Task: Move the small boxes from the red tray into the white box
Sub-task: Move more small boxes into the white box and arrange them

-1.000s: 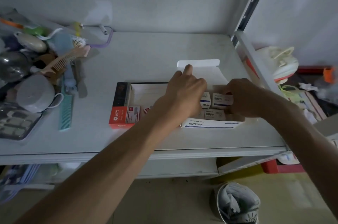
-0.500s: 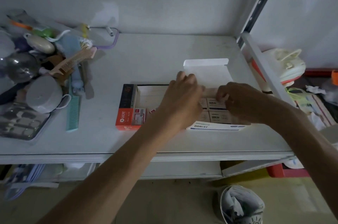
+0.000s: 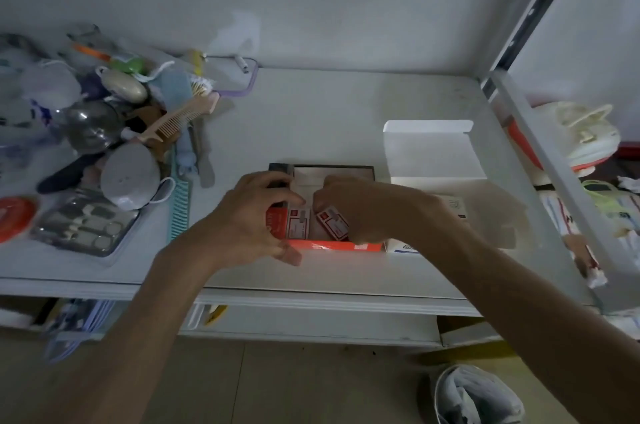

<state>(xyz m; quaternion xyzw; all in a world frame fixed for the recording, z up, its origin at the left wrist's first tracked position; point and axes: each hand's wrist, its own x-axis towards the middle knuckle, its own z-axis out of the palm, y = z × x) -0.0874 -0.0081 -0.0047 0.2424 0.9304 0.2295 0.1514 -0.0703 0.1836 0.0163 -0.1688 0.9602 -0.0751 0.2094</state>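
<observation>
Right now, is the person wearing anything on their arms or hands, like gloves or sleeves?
No. The left hand and the right hand are bare, with no gloves, rings or watch showing. Both forearms are bare too, with no sleeve as far up as the picture shows. The fingers look plain, with short nails.

A pink comb [image 3: 180,117] tops the left-hand clutter — teal comb [image 3: 180,207] and manicure kit [image 3: 85,226] beside it.

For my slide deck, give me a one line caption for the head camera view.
Both hands reach into the red tray; the right hand grips a small box, with the white box open alongside.
</observation>
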